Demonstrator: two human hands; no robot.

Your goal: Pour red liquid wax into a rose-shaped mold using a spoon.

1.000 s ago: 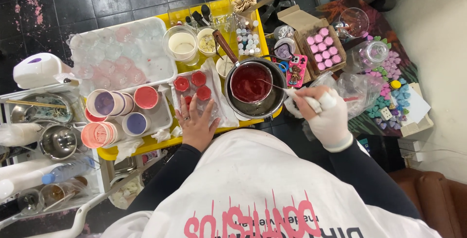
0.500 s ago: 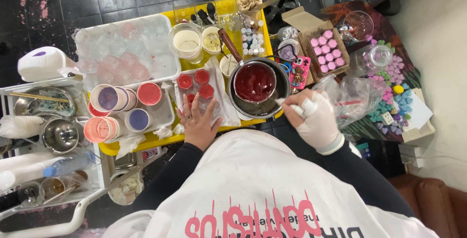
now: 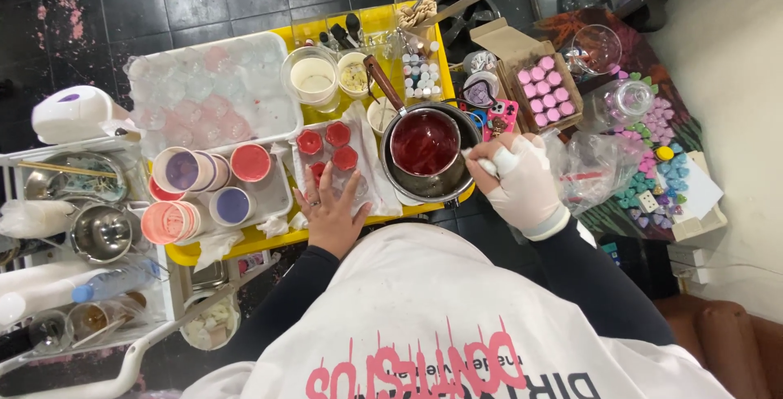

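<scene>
Red melted wax point(image 3: 424, 141) is sitting in a small pan w/ a wooden handle point(image 3: 378, 79), nested inside a bigger steel pot point(image 3: 444, 180) on the yellow tabletop point(image 3: 245, 240), just right of centre. The right hand point(image 3: 522, 180), gloved in white, is closed round a thin white tool point(image 3: 483, 164) at the pot's rim; the tip can't be made out. Just left of the pot, red-filled small moulds point(image 3: 326, 145) are lying on a clear sheet: three look full, a fourth is partly hidden by the left hand point(image 3: 330, 207), which is resting flat w/ fingers spread, gripping nothing.

Judging progress: pouring looks partway done, since approx. three or four moulds are carrying red and the pan is holding plenty of wax. Further left, round tubs point(image 3: 204, 183) of pink, purple and salmon colour are sitting in a white tray, w/ a big tray of pale clear moulds point(image 3: 208, 93) behind them, most looking unfilled. Right of the pot, a cardboard box of pink pieces point(image 3: 545, 88) and loose coloured shapes point(image 3: 652, 163) are lying, seemingly finished items.
</scene>
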